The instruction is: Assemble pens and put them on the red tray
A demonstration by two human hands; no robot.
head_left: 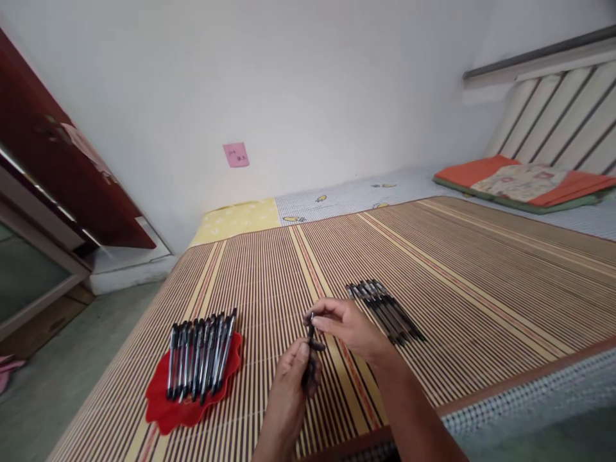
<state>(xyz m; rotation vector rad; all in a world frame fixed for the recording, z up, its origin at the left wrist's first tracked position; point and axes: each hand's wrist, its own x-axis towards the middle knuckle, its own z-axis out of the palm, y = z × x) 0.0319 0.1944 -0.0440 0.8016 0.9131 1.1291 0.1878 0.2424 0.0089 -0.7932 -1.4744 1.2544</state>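
In the middle of the striped mat, my left hand (pixel 290 371) is closed around a dark pen (pixel 310 332), which points upward. The thumb and fingers of my right hand (pixel 347 326) pinch the pen's upper end, where a small light tip shows. Its lower part is hidden by my left hand. To the left, several clear-barrelled pens with black caps (pixel 197 353) lie side by side on a red scalloped cloth (pixel 161 391). Right of my hands, several dark pens (pixel 385 311) rest in a slanted row directly on the mat.
The slatted mat (pixel 260 276) covers a bed that meets a white wall bearing a pink note (pixel 235 154). A folded orange and floral cloth (pixel 524 181) lies at the far right near the white headboard rails (pixel 553 109). A dark red door (pixel 72 147) stands at left.
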